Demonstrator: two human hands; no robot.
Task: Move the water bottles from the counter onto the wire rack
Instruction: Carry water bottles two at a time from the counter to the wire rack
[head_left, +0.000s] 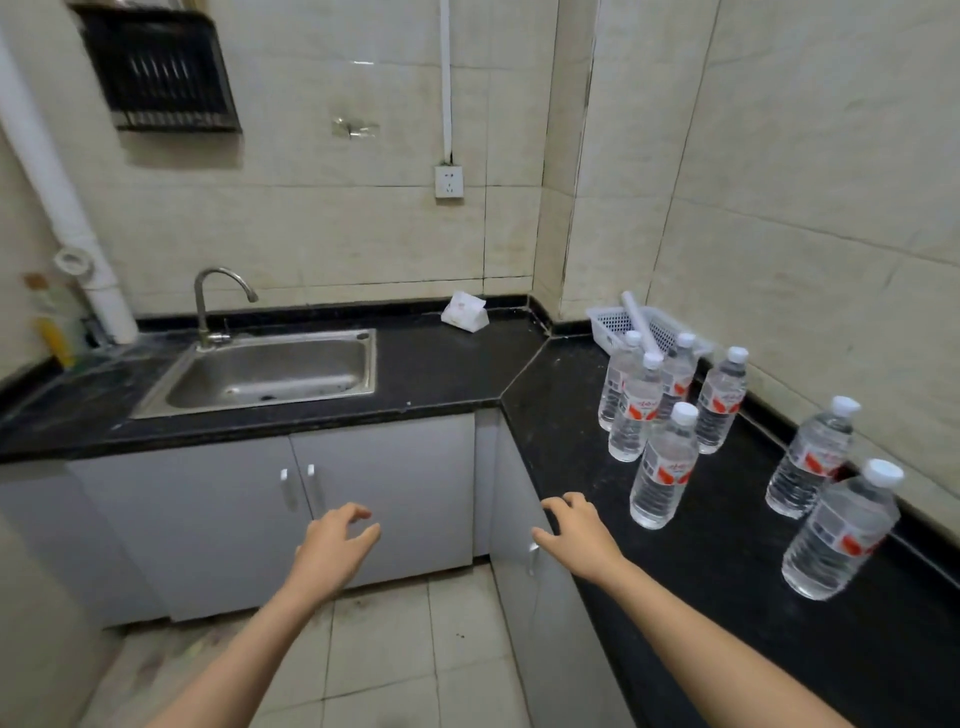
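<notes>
Several clear water bottles with white caps and red-and-white labels stand upright on the black counter (691, 545) at the right. The closest of the cluster is one bottle (662, 470); two more, a bottle (810, 460) and a bottle (839, 535), stand nearer the right wall. A black wire rack (161, 73) hangs on the wall at the upper left. My left hand (337, 545) hovers in front of the cabinet doors, fingers loosely curled, holding nothing. My right hand (574, 530) hovers at the counter's edge, left of the bottles, also empty with fingers loosely curled.
A steel sink (270, 374) with a tap (213, 301) sits in the counter at the left. A tissue pack (465, 312) lies near the back corner. A white basket (613, 322) with a white tube stands behind the bottles. Grey cabinets below.
</notes>
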